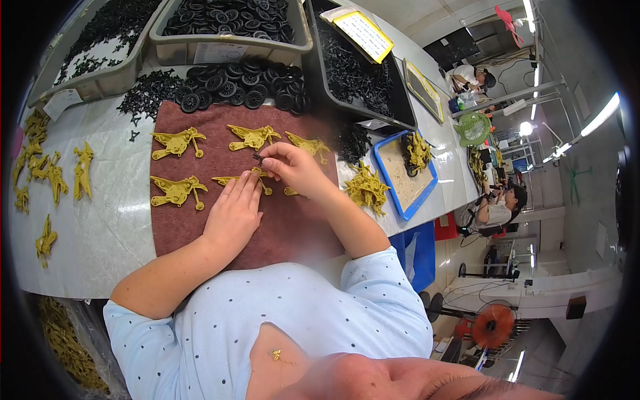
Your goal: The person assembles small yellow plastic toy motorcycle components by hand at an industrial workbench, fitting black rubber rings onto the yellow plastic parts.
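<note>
My left hand lies with its fingers stretched out over a yellow plastic piece shaped like a toy motorbike frame, partly covering it. Just above those fingertips, my right hand pinches a small dark part between thumb and forefinger. That part is mostly hidden, so its exact kind does not show. Similar yellow frames lie in two rows on a brown-red cloth, among them an upper-left frame, an upper-middle frame and a lower-left frame.
Black toy wheels and small black parts are heaped behind the cloth, below bins such as the grey wheel bin. A black bin stands back right. Yellow frames pile beside a blue-rimmed tray. Other people sit farther right.
</note>
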The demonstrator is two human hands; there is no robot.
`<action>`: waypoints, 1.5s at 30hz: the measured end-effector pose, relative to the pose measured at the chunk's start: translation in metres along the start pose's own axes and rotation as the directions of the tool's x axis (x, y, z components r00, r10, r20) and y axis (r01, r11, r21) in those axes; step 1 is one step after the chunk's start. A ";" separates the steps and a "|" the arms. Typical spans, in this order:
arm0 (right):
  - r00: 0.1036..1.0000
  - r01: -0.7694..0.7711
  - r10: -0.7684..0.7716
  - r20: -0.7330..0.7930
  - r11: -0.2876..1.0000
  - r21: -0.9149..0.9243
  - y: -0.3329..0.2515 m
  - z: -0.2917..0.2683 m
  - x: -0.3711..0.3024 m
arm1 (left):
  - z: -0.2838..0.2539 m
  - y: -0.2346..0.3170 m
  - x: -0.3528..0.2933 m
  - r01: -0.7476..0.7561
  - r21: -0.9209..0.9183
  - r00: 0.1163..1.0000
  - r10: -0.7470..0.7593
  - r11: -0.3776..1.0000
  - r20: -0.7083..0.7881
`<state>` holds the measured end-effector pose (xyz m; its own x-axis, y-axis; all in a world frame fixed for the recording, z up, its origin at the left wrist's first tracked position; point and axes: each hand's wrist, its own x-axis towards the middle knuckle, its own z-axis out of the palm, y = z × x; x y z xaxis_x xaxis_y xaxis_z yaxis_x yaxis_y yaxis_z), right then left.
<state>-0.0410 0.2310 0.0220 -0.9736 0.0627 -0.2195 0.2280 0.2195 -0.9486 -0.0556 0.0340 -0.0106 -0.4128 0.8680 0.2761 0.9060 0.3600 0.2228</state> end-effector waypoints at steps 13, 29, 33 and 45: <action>1.000 0.026 -0.025 0.006 0.996 -0.085 -0.001 0.003 -0.001 | 0.007 0.000 -0.001 0.012 -0.023 0.999 -0.013 1.000 -0.038; 0.998 0.055 -0.054 -0.014 0.998 0.021 0.008 0.006 -0.002 | 0.007 -0.001 -0.002 0.002 -0.045 0.998 -0.005 0.999 -0.055; 0.998 -0.065 0.065 -0.001 0.998 -0.003 -0.001 0.005 0.000 | 0.008 -0.001 -0.003 0.020 -0.052 0.998 -0.023 0.998 -0.055; 0.956 0.189 -0.278 -0.098 0.835 -0.517 0.005 0.000 0.003 | 0.005 -0.002 0.000 -0.004 -0.039 1.000 0.003 0.999 -0.030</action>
<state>-0.0427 0.2324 0.0170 -0.9926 0.0948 0.0760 0.0120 0.6988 -0.7152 -0.0575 0.0352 -0.0156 -0.4129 0.8583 0.3046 0.9032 0.3430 0.2580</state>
